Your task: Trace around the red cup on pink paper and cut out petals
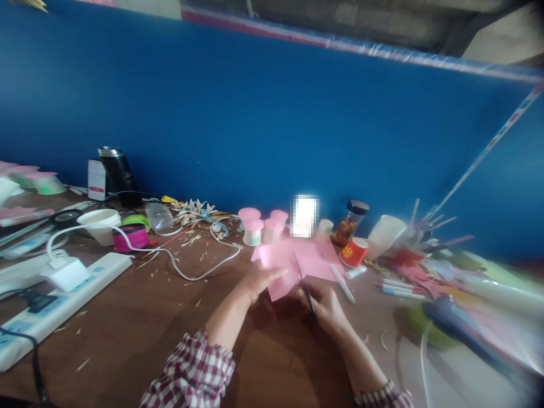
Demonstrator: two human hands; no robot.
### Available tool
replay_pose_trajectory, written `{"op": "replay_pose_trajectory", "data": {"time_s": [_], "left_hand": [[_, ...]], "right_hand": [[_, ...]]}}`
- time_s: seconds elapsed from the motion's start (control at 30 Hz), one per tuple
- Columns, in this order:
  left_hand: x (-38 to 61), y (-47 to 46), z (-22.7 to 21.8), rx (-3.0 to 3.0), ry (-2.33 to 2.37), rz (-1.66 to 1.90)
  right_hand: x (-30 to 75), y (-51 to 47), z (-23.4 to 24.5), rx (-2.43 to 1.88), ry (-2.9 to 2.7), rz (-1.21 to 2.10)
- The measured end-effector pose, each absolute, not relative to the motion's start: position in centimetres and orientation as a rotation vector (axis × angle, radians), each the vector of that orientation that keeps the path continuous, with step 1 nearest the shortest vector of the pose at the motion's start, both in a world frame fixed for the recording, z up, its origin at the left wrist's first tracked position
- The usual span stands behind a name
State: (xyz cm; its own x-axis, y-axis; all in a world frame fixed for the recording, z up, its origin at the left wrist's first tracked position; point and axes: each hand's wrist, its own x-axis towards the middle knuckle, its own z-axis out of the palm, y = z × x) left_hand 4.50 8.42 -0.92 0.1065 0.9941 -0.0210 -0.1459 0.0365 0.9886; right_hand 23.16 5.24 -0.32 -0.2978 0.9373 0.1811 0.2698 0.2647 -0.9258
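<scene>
My left hand [262, 282] is closed on a sheet of pink paper [278, 262], thumb on top, holding it tilted above the table. A dark pair of scissors [309, 297] is gripped in my right hand [325, 306], its blades at the paper's right edge. More pink paper [317, 259] lies flat just behind. Beyond it stand small paper cups [254, 233] topped with pink discs. A red paper cup [354, 251] leans to the right of the paper, and a white marker-like stick [343, 284] lies beside my right hand.
A white power strip [97, 277] with plugs and a looping white cable fill the left. A black thermos [120, 175] and a phone [97, 180] stand by the blue partition [238, 113]. At right are a lidded jar [349, 222], markers [402, 289] and a blurred glue-gun-like tool [463, 326].
</scene>
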Motion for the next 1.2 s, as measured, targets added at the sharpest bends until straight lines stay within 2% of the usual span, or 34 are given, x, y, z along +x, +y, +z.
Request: {"op": "replay_pose_trajectory", "data": {"time_s": [1.2], "left_hand": [[3.7, 8.0, 0.3, 1.184, 1.022, 1.115]], "right_hand": [[23.3, 5.2, -0.5, -1.136, -1.759, 1.107]]}}
